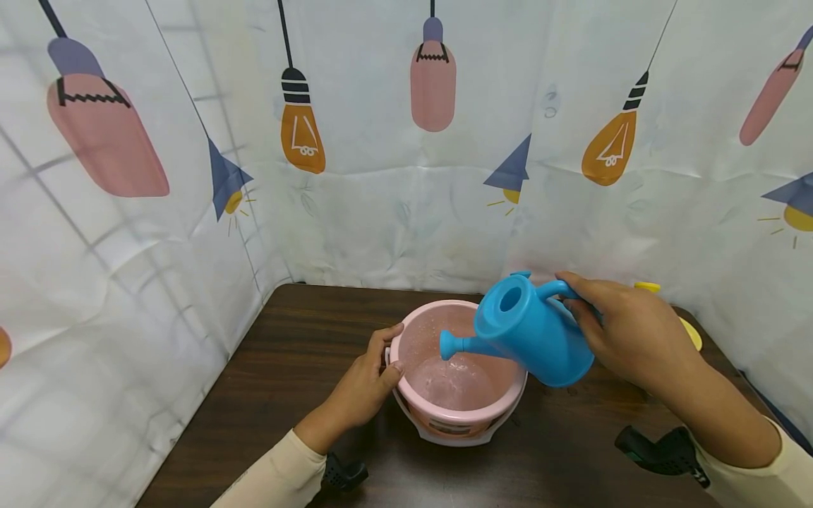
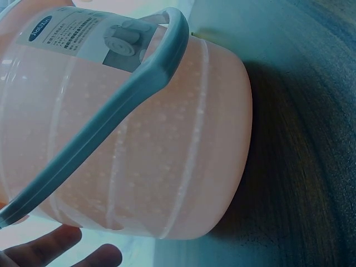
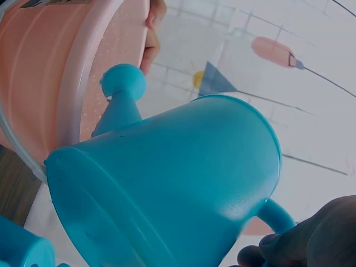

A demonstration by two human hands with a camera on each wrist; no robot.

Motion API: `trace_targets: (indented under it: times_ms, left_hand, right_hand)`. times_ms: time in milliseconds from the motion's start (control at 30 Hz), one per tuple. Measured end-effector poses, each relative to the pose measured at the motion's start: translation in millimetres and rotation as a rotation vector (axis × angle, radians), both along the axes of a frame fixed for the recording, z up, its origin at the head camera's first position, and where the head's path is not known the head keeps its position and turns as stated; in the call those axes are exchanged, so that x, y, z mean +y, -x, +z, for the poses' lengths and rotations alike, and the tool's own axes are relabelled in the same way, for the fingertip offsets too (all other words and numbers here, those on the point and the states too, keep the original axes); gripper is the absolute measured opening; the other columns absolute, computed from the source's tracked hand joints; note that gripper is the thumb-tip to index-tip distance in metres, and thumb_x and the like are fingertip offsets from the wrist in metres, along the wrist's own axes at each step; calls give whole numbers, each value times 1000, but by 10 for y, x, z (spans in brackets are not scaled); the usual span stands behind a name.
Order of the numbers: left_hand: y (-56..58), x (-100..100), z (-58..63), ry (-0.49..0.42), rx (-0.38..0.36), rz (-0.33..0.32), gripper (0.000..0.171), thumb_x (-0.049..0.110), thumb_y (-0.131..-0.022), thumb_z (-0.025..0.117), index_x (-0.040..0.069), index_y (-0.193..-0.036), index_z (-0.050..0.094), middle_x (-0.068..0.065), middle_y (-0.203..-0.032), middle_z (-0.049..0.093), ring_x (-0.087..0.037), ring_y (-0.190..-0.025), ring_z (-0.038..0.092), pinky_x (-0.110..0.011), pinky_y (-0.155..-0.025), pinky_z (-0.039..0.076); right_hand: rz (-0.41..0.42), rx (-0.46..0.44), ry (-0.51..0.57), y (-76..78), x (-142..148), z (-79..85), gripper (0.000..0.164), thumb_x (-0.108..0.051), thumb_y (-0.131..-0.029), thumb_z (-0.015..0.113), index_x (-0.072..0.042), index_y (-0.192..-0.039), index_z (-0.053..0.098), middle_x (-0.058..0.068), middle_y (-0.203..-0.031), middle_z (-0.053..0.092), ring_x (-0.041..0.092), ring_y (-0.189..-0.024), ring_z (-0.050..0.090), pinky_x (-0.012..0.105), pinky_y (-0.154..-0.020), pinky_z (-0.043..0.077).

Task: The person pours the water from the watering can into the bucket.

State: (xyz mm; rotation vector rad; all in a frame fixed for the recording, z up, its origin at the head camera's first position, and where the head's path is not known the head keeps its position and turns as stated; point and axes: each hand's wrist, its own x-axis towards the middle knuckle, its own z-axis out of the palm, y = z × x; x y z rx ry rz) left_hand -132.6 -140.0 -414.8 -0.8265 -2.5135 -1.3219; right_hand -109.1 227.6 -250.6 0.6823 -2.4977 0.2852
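Note:
My right hand [image 1: 635, 331] grips the handle of a blue watering can [image 1: 552, 346]. The can is tilted, and its round spout head hangs over the open mouth of a pink bucket [image 1: 444, 411]. Rippled water shows at the bottom of the bucket, with droplets on its inner wall. At the bucket's left rim my left hand [image 1: 365, 384] holds on, thumb over the edge. Its fingertips [image 2: 105, 256] appear below the bucket's side in the left wrist view. A grey-white carrying handle [image 2: 105, 122] hangs down around the bucket.
The bucket stands on a dark wooden table [image 1: 317, 324]. Yellow parts [image 1: 691, 334] of something show behind my right hand. Another blue object [image 3: 22, 245] sits at the lower left of the right wrist view. A printed white curtain [image 1: 381, 226] encloses the table's back and sides.

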Motion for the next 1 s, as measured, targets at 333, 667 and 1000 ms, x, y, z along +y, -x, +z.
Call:
trace_targets:
  times_ms: [333,667,1000]
  left_hand:
    - [3,0,-2,-4,5,0,56,25,-102,52,15,-154,31,-19,-148,51,-24,-112,66,-46,-92,52]
    - [-1,4,-5,-10,2,-2,57,23,-102,52,15,-154,31,-19,-137,60,-22,-107,68,-44,-90,53]
    - [10,2,-18,-6,7,6,56,21,-101,52,15,-153,32,-19,-143,55,-23,-110,67,-45,-92,52]
  right_hand:
    - [-11,-20,-11,-4,-18,13,57,-6,-85,80,1,-138,61,26,-122,68,49,-97,69,62,-73,54]
    - [-1,-19,-10,-2,-28,16,55,-6,-86,79,1,-138,61,26,-123,68,49,-97,69,62,-73,54]
    - [1,-24,-16,0,-45,26,55,-7,-87,79,1,-139,61,26,-123,68,49,-98,68,62,-74,54]
